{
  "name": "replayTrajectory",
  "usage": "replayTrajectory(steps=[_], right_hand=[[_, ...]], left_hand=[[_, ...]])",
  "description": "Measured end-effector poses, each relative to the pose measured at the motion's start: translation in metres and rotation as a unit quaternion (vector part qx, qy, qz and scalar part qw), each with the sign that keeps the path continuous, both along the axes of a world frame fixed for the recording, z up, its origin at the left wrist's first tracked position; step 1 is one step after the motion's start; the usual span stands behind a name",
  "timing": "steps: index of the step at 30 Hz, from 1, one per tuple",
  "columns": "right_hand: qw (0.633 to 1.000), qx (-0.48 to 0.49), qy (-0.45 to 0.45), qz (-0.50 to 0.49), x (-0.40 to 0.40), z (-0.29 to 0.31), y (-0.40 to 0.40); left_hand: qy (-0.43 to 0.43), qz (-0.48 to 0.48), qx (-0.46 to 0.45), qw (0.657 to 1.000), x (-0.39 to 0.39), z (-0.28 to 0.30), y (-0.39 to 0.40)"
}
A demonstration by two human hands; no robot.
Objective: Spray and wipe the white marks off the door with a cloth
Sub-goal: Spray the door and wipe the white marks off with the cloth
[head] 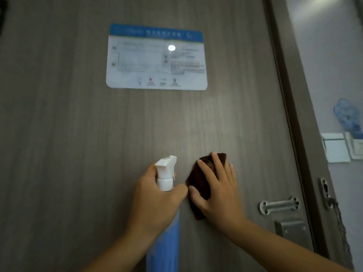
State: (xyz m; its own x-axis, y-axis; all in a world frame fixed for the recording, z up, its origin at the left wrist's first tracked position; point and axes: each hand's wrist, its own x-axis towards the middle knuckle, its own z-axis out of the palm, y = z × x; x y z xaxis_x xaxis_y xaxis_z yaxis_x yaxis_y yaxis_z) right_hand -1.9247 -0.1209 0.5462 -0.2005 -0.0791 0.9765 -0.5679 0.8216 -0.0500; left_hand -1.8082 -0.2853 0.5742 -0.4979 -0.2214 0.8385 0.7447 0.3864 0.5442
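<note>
Blue spray bottle (164,228), gripped in my left hand (157,195), stood upright, nozzle toward one o'clock; my flat right hand (218,190) pressed the brown cloth (200,185) on the door (78,134).

Hands at a wood-grain door (78,134)

Left hand (157,199) grips a spray bottle (165,173); right hand (218,191) presses a dark cloth (198,185) flat against it.

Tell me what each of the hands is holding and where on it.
The left hand grips the spray bottle around its neck, below the white trigger head. The right hand presses the brown cloth flat against the door.
</note>
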Motion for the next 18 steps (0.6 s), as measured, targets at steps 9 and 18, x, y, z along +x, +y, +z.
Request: replayTrajectory(steps=[9,18], right_hand=[[0.996,0.022,0.038,-0.08,0.006,0.142,0.001],[0.997,0.072,0.025,-0.02,0.039,0.27,-0.013]], left_hand=[[-0.039,0.004,0.012,0.999,-0.002,0.146,-0.014],[-0.026,0.036,-0.022,0.999,0.015,0.26,-0.02]])
